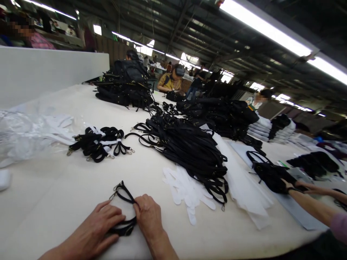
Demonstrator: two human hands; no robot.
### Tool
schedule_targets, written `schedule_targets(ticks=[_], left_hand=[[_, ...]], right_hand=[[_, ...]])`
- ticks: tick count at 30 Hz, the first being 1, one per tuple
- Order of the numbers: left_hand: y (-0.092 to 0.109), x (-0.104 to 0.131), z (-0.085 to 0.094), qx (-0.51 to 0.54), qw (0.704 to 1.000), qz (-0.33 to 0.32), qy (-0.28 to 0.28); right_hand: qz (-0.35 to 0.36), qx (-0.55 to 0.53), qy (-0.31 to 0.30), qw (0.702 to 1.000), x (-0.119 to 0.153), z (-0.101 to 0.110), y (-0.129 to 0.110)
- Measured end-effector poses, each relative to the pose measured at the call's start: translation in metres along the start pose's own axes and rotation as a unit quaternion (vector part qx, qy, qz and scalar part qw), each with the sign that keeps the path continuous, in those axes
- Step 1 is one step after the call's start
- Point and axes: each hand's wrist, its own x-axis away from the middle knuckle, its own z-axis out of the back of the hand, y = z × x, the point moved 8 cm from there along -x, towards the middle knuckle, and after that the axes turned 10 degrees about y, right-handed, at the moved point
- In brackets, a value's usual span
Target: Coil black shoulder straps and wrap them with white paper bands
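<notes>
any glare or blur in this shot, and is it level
In the head view, the overhead strip light and far window are blown out to white; the background slopes, so it looks tilted; the clear plastic at the left looks soft; the black strap pile loses detail, though the looped strap by the right hand stands out.

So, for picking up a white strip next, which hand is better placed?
Likely the right hand: it lies nearer the white strips, though it pinches the black strap. The left hand is farther off.

Strap bundle [99, 142] lies left of strap pile [189, 144].
</notes>
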Motion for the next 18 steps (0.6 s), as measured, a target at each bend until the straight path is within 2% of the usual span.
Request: schedule_targets(ticks=[4,8,13,18], left_hand=[[-0.021,0.03,0.021,-0.079,0.995,-0.006,0.068],[-0.021,0.039,0.02,-0.092,0.993,-0.035,0.058],[-0.019,0.023,0.014,-0.093,0.993,-0.023,0.067],[-0.015,-0.002,0.02,-0.13,0.986,-0.04,0.102]], right_hand=[[0.014,0.021,-0.004,1.0,-0.002,0.003,-0.004],[0.025,0.032,-0.01,0.999,-0.003,0.005,-0.007],[0.064,0.052,-0.03,0.996,-0.007,0.001,-0.016],[0.139,0.026,-0.073,0.987,-0.013,-0.009,-0.033]])
